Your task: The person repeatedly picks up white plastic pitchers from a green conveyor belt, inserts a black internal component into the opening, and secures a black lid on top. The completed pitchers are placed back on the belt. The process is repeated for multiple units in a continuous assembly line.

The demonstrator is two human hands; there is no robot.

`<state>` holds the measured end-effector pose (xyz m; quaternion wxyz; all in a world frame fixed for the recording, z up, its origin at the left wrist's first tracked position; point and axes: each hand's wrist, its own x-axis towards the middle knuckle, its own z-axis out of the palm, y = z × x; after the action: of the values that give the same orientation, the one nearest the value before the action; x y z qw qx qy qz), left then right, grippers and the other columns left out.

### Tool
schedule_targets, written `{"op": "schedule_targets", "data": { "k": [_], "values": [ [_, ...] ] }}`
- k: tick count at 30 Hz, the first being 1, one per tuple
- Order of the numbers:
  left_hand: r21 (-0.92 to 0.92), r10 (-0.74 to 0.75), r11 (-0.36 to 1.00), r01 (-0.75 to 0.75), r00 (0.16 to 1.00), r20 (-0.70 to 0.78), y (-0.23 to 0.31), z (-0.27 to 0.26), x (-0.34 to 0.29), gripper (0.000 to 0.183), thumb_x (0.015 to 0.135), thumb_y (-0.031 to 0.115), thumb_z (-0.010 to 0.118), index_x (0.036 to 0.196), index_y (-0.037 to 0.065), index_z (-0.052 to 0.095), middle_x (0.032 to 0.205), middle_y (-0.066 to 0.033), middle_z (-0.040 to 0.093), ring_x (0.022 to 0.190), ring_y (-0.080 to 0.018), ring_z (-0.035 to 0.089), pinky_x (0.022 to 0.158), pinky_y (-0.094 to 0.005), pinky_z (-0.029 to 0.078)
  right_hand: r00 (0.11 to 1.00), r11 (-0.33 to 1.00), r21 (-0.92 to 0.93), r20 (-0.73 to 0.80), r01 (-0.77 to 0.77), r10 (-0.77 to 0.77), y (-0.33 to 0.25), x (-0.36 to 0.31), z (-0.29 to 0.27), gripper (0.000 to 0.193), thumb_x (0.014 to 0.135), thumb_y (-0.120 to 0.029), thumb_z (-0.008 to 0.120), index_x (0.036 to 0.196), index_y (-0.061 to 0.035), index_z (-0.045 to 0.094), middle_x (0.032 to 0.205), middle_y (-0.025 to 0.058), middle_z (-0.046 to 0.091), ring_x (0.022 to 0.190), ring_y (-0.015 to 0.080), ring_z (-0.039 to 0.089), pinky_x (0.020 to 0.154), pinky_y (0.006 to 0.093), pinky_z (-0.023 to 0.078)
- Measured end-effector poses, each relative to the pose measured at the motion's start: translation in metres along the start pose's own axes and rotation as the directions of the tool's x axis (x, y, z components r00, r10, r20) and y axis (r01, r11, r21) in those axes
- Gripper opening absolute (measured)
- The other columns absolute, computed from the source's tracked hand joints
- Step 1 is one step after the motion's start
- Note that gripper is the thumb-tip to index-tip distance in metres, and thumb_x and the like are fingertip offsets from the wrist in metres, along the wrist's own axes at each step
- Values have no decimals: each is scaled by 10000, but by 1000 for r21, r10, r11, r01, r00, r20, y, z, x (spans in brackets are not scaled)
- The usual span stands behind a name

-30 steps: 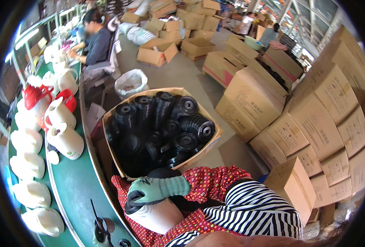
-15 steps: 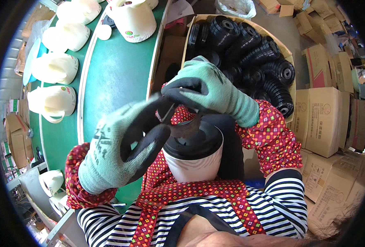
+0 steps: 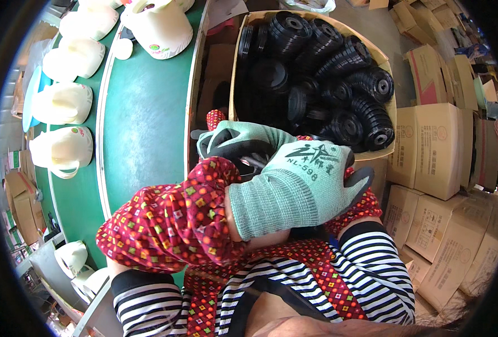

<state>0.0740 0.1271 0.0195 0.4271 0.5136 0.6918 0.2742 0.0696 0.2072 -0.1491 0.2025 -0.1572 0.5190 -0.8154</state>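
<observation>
- The left hand (image 3: pixel 310 174), in a green glove, lies across the right forearm and hides much of it; one dark digit stands apart at the right, the other fingertips are hidden, so I cannot tell whether they pinch something.
- The right hand (image 3: pixel 249 137) is farther from the body, with its fingers bent inward; their dark coating melts into shadow, and I cannot tell what they hold.
- Just beyond the hands is the carton (image 3: pixel 377 53) with black round parts (image 3: pixel 372 118); its near edge is partly covered by the gloves.
- Under the left glove, near the lap, a dark patch (image 3: pixel 309 232) shows, but its shape is unclear.
- On the green table (image 3: pixel 142 112), pale jugs (image 3: pixel 62 103) stand or lie; the uppermost are cut off.
</observation>
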Motion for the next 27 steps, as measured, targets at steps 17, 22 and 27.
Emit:
{"op": "schedule_targets", "data": {
  "k": [17,22,27],
  "values": [
    [521,53,854,4,994,-95,-4,-14,-55,749,914,356,706,1507,-11,433,1465,-308,453,1430,-507,380,1199,-605,297,845,408,-907,-138,101,-517,13,-46,22,279,960,-280,612,1148,-99,710,1030,125,706,1045,313,658,913,469,465],
    [441,-152,863,247,959,-241,-75,-39,-90,655,991,188,581,1565,-39,364,1533,-319,434,1424,-474,437,1204,-487,359,850,351,-912,-348,-211,-394,-14,-56,47,310,967,-323,591,1166,-110,693,983,120,697,1027,328,657,902,490,441],
    [126,0,991,39,955,-297,-166,-31,-83,440,1034,264,574,1358,-33,603,1110,-249,726,1053,-411,711,923,-456,553,910,45,-928,-372,-370,-184,-77,-66,98,554,879,-424,687,1273,-37,649,943,121,610,822,280,625,795,464,428]
  ]
}}
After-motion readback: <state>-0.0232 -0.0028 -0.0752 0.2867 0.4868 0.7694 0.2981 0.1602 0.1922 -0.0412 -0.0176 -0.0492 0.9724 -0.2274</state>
